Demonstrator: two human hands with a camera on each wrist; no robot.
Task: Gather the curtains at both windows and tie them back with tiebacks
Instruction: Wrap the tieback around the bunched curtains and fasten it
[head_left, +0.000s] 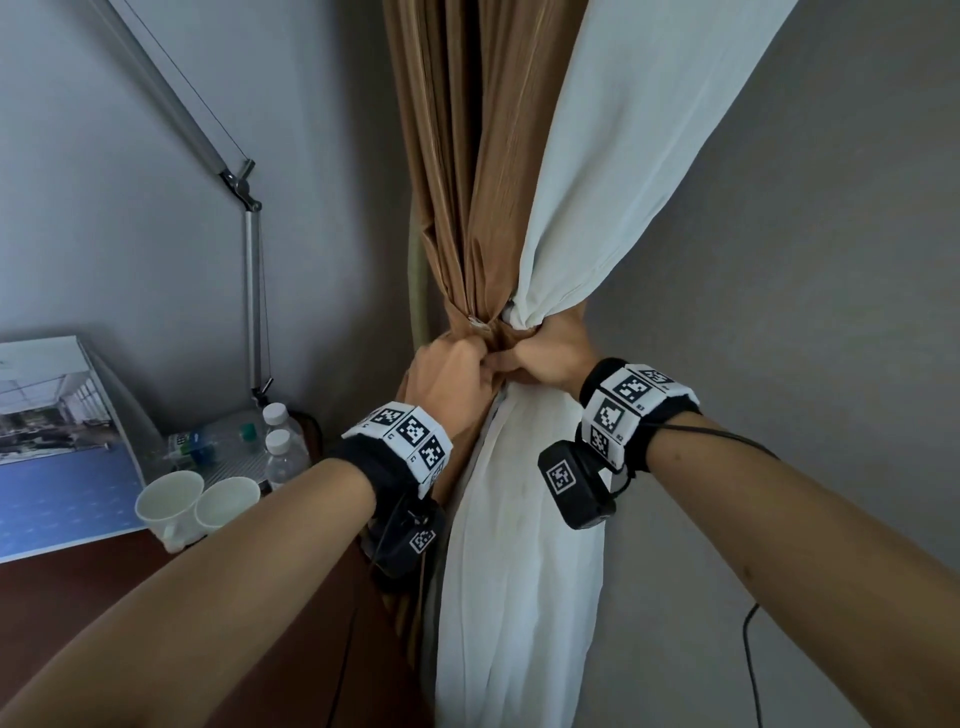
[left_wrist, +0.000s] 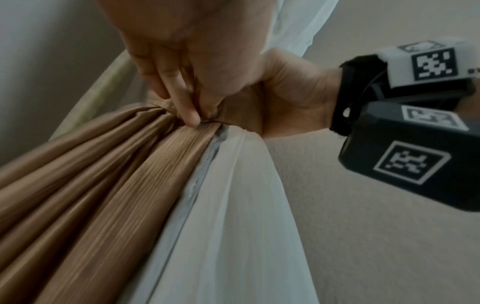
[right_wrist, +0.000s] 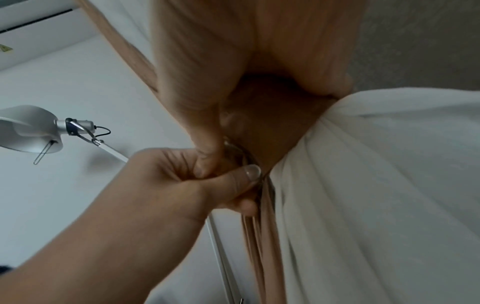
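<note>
Two hands, left hand (head_left: 451, 382) and right hand (head_left: 551, 358), clench two gathered curtains: brown curtain (head_left: 457, 197), white curtain (head_left: 613, 156)

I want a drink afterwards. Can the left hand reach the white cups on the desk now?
Probably not yet: the left hand grips the brown curtain. The white cups stand unobstructed below its forearm.

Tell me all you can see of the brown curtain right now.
The brown curtain is a glossy, finely ribbed tan fabric hanging in deep vertical folds in the room corner. It is cinched to a narrow waist, fanning out above and below. The white curtain lies against its right side, gathered into the same waist. The left hand pinches the fabric at the cinch; the right hand grips the bundle beside it. A thin band seems to circle the waist, unclear.
</note>
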